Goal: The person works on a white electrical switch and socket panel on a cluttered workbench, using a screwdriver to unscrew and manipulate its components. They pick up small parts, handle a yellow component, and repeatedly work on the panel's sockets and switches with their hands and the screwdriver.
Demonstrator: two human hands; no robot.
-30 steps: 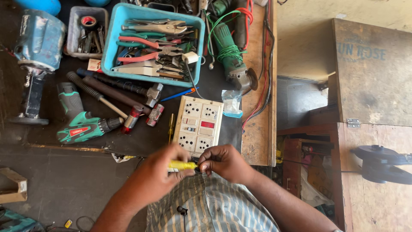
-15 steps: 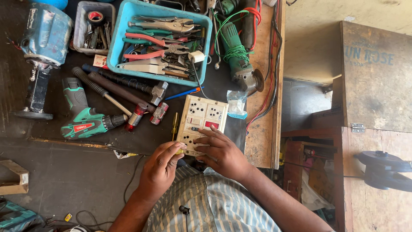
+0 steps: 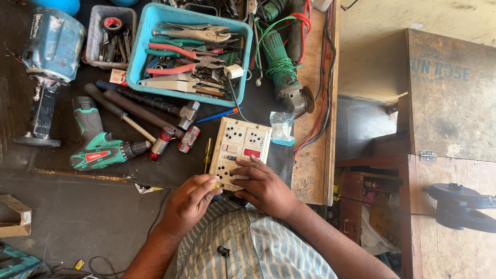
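A cream electrical socket board [image 3: 240, 144] with a red switch lies on the dark bench in front of me. My right hand [image 3: 263, 187] lies over its near edge, fingers spread and pressing down on it. My left hand [image 3: 192, 202] sits just left of it at the board's near left corner, fingers curled around a small yellow-handled tool [image 3: 219, 185] of which only the tip shows. Another yellow-handled screwdriver [image 3: 207, 153] lies on the bench beside the board's left side.
A blue tray [image 3: 138, 62] of pliers and hand tools stands behind the board. A green cordless drill [image 3: 98, 150], hammers [image 3: 150, 108], a blue power tool [image 3: 49, 49], a grey parts box [image 3: 95, 39] and a green angle grinder [image 3: 284, 77] lie around. A wooden bench edge [image 3: 315, 155] runs on the right.
Both hands have moved up from my lap onto the socket board. The right hand now lies on it, and the yellow tool is nearly hidden in the left hand.
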